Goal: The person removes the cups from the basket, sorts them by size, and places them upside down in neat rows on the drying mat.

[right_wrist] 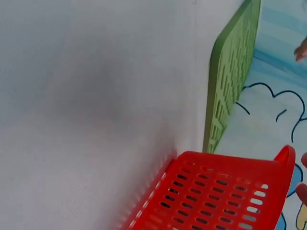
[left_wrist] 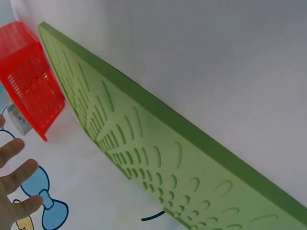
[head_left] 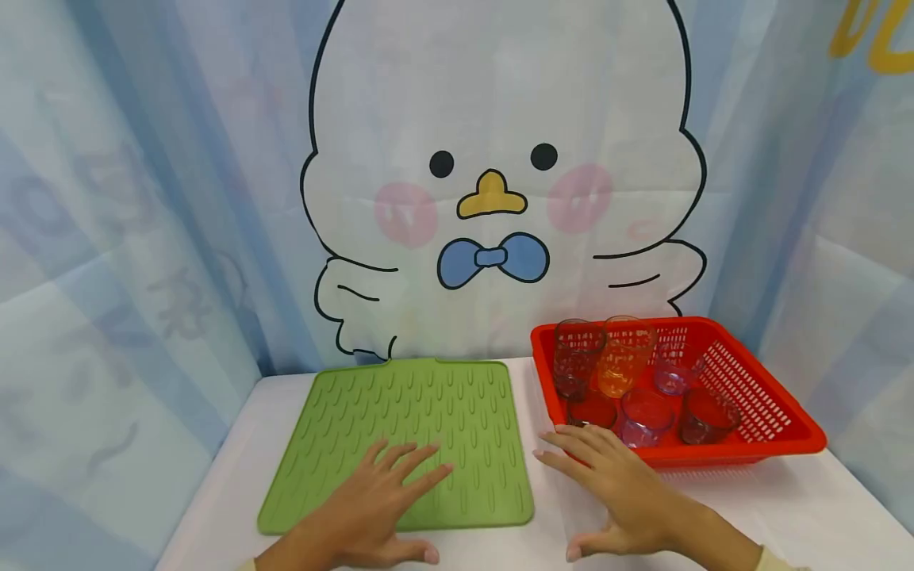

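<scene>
At the lower centre of the head view, the left hand (head_left: 378, 503) is open with its fingers spread and holds nothing; it overlaps the lower part of a flat green mat with raised oblong ridges (head_left: 421, 404), which lies on the white-covered desk (head_left: 232, 484) left of centre. The right hand (head_left: 617, 492), at lower right of centre, is likewise open and empty, thumb well apart from the fingers. Its fingers overlap the near-left corner of a red plastic basket with slotted walls (head_left: 774, 404) at the right of the frame; contact with the rim cannot be told. Gathered toward the basket's left side are six see-through glasses: a tall dark glass (head_left: 574, 361) and a tall amber glass (head_left: 623, 361) at the back left, a small purple glass (head_left: 674, 373) to their right, and in front a low reddish glass (head_left: 591, 411), a clear violet-tinted glass (head_left: 646, 416) and a dark brownish tumbler (head_left: 707, 419). Behind the desk, a pale curtain (head_left: 500, 71) bears a cartoon bird with a blue bow tie.
</scene>
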The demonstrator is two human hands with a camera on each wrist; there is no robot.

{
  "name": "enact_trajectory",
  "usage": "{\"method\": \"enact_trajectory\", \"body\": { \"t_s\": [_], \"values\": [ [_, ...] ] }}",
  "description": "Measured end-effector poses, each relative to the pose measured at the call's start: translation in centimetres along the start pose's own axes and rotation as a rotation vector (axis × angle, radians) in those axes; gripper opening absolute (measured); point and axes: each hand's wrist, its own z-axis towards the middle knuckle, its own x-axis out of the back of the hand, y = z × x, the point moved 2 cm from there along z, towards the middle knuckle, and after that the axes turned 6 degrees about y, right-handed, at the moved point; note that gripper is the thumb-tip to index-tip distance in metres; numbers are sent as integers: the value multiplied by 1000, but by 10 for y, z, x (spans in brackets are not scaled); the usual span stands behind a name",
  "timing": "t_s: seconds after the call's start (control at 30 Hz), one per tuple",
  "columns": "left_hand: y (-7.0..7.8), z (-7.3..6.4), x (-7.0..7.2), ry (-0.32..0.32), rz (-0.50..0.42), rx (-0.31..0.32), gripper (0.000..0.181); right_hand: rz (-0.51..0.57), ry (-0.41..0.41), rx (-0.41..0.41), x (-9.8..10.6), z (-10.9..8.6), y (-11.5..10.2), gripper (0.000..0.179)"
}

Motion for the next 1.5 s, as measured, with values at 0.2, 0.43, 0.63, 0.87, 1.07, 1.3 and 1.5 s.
{"method": "enact_trajectory", "body": {
  "t_s": [0.2,0.43,0.63,0.87,1.07,1.3,1.5],
  "values": [
    [-2,0,-5,80,39,20,64,58,68,-185,16,-8,18,79],
    [-5,0,-7,57,23,91,58,98,121,-424,34,-22,48,67],
    [-7,3,-6,-12,-62,178,55,206,183,-555,44,-38,77,56],
    [-7,13,-8,141,-191,181,41,258,177,-688,55,-60,111,50],
    [-5,28,-9,229,-274,193,36,232,50,-822,66,-78,137,65],
    [-1,48,-10,213,-348,216,36,222,-115,-885,67,-97,160,86],
    [2,62,-11,206,-391,202,37,194,-217,-897,61,-109,172,99]
  ]
}}
